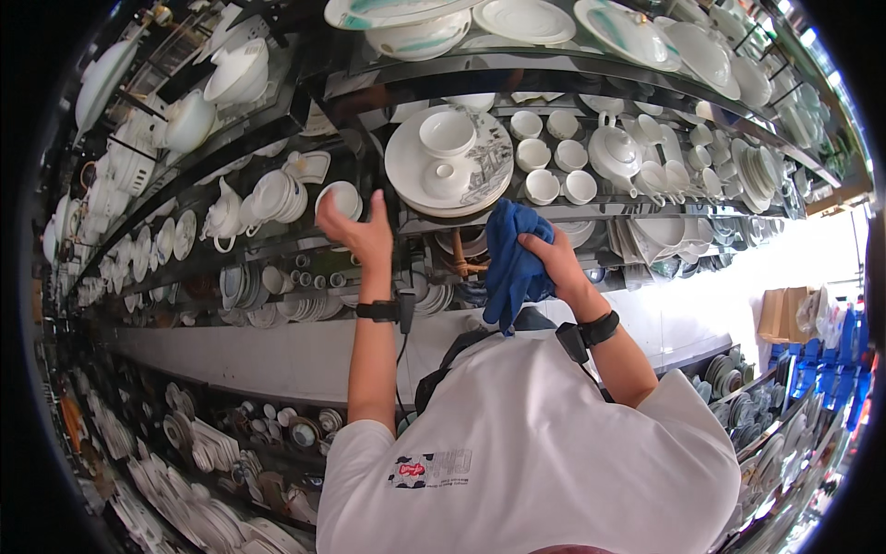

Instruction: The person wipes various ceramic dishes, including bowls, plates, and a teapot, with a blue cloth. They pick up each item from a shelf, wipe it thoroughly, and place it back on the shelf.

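Observation:
My left hand (pixel 358 232) reaches up to a white bowl (pixel 344 199) on the shelf. Its thumb stands apart from the bowl; the fingers overlap the bowl's left side, and whether they touch it cannot be told. A crumpled blue cloth (pixel 516 260) is bunched in my right hand (pixel 556 260), below the shelf's front edge. Between and beyond the hands, a stack of large white plates (pixel 408 166) with a grey landscape print carries a small white bowl (pixel 448 133) and a round white lid (pixel 444 179).
Several white cups (pixel 533 154) and a white teapot (pixel 615 151) stand right of the plates. Left are another teapot (pixel 223 211) and stacked dishes (pixel 273 196). The upper shelf edge (pixel 540 77) overhangs this level. Crockery shelves (pixel 228 443) also stand behind me across the pale floor (pixel 263 360).

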### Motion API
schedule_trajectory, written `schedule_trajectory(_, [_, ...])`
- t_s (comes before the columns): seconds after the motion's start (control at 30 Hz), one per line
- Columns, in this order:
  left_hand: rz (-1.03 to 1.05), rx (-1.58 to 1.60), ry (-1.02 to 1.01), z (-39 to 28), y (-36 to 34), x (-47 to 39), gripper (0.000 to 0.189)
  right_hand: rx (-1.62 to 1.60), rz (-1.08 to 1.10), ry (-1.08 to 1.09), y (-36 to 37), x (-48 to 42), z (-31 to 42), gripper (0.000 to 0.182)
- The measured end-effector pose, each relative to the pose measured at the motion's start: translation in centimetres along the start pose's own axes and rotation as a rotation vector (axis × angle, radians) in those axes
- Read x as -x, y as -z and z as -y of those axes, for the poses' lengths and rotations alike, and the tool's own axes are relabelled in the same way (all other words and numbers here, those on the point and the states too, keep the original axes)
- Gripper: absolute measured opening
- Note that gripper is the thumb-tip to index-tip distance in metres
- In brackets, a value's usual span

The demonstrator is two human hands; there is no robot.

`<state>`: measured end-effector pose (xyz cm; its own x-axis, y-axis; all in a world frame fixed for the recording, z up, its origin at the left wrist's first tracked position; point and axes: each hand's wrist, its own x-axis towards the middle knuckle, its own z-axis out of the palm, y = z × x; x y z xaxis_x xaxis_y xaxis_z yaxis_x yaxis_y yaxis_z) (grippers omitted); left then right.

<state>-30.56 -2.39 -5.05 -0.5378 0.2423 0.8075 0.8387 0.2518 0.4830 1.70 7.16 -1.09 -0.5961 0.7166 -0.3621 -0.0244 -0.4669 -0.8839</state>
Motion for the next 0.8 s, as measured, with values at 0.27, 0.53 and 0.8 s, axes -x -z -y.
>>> schedule_trajectory(0.27, [0.121, 0.284, -0.555, -20.1, -4.1, -11.5, 0.023, -0.015, -0.025, 0.067, 2.5, 1.5, 3.3, 0.041])
schedule_trajectory(0.53, [0.271, 0.136, -0.679, -24.2, -11.6, -16.4, 0.029, -0.115, -0.092, 0.165, 8.9, 4.4, 5.7, 0.044])
schedule_trajectory(0.8, [0.438, 0.141, -0.704, -24.8, -10.9, -17.5, 0.019, -0.118, -0.045, 0.115, 12.7, 4.9, 5.8, 0.047])
